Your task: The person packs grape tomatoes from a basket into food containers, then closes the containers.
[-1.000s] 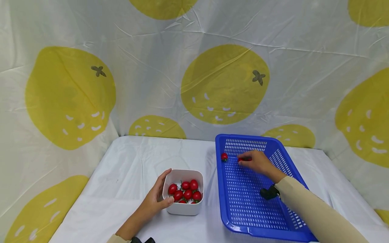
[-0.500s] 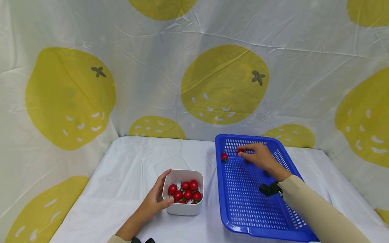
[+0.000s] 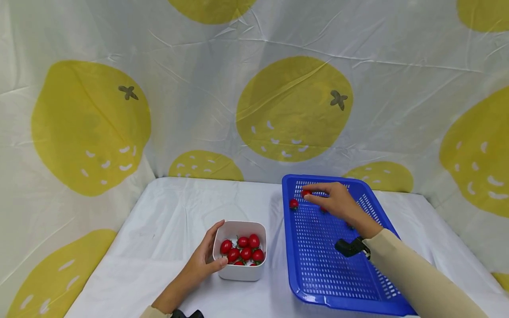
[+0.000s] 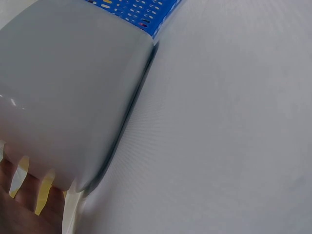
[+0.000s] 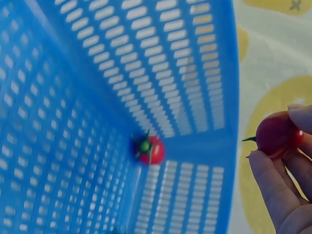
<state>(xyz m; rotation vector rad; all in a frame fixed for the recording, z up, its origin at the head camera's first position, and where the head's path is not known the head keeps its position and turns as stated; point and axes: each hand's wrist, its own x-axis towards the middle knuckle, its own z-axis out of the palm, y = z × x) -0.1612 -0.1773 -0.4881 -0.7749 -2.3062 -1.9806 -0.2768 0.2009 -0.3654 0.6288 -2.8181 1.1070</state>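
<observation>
My right hand (image 3: 337,204) pinches a cherry tomato (image 5: 277,135) between thumb and fingertips, its green stem pointing outward. In the head view this hand is over the far end of a blue plastic basket (image 3: 292,269); in the right wrist view the tomato shows beyond the rim. Another cherry tomato (image 3: 293,204) lies in the basket's far left corner. Under the right hand a further tomato (image 3: 324,210) is partly hidden. With thumb at the front rim and fingers along the side, my left hand (image 3: 200,261) holds a white square box (image 3: 240,273) containing several cherry tomatoes (image 3: 245,253).
The white cloth (image 3: 175,221) covers the table, and the box stands on it left of the basket. Behind rises a white curtain (image 3: 191,101) printed with yellow lemons. A dark strap (image 3: 351,247) sits on the right wrist beside the sleeve.
My right hand has lifted a cherry tomato from the basket floor and moved it up and slightly left. Other tomatoes beneath it have come into sight. The left hand and box stay put.
</observation>
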